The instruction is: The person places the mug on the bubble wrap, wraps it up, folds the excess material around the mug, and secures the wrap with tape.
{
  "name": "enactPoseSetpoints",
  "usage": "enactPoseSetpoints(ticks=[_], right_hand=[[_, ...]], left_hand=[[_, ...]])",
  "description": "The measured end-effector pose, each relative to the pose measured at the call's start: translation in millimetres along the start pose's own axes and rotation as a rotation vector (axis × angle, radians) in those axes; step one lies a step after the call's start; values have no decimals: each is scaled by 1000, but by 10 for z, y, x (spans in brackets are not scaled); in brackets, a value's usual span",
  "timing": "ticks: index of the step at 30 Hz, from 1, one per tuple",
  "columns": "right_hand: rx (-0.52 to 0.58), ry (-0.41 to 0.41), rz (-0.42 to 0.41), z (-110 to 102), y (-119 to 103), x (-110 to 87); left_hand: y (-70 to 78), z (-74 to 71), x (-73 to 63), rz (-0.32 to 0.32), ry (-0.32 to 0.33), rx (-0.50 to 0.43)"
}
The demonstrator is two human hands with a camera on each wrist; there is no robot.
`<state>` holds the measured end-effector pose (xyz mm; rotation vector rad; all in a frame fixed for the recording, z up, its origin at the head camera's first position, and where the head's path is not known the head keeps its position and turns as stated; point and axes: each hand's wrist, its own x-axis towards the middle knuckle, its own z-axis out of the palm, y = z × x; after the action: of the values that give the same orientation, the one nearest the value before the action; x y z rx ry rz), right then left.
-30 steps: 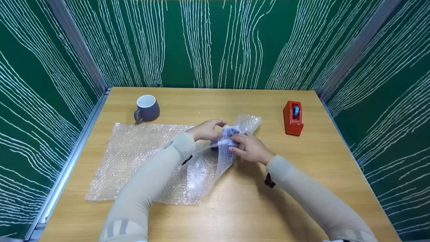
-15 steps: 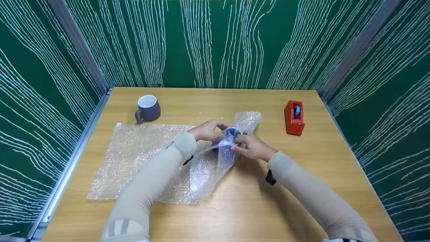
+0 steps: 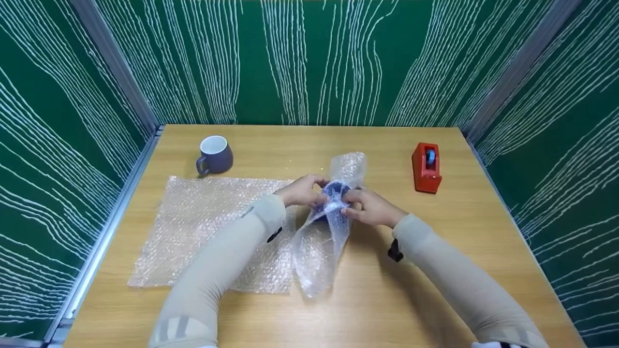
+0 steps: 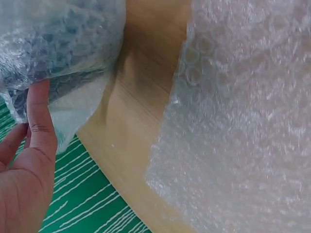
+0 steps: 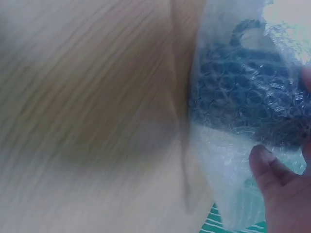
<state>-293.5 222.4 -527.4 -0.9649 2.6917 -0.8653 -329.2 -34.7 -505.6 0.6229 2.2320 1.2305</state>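
Note:
A dark blue mug (image 5: 238,80) sits inside a strip of bubble wrap (image 3: 316,253), its curved handle showing through the plastic in the right wrist view. My left hand (image 3: 303,191) grips the wrapped mug from the left, with the thumb (image 4: 40,114) pressed on the wrap. From the right, my right hand (image 3: 371,207) holds the wrap against the mug near its upper rim, fingers bent over it. Loose ends of the strip stick out toward the far side and toward me. The fingertips are partly hidden by plastic.
A flat sheet of bubble wrap (image 3: 203,222) lies to the left, partly under my left forearm. Behind it stands an unwrapped blue-grey mug (image 3: 216,159), white inside. A red tape dispenser (image 3: 426,169) stands at right. Green walls surround the wooden table (image 3: 387,309).
The strip's near end has risen and folded in, separating from the flat sheet. Its far end has swung slightly left. Both hands stay at the mug, shifted slightly right.

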Motion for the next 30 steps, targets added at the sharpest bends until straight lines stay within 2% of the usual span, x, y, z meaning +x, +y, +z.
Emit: enactPoseSetpoints(ticks=[3, 10, 13, 16, 19, 22, 26, 30], right_hand=[[73, 4, 16, -36, 38, -40], [273, 14, 147, -126, 62, -116], [364, 86, 172, -153, 55, -123], [431, 228, 188, -145, 63, -102], [441, 380, 210, -115, 87, -69], [415, 458, 269, -70, 114, -36], [405, 455, 339, 2, 125, 11], [453, 442, 348, 73, 118, 61]], left_hand=[[-25, 54, 21, -2, 8, -61], [-56, 172, 2, -29, 30, -165], [-54, 210, -20, -59, 40, -217], [-51, 242, -36, -76, 44, -248], [-48, 265, -41, -80, 45, -257], [-59, 281, -36, -79, 50, -270], [-81, 292, -45, -53, 73, -249], [-101, 290, -54, 9, 108, -182]])
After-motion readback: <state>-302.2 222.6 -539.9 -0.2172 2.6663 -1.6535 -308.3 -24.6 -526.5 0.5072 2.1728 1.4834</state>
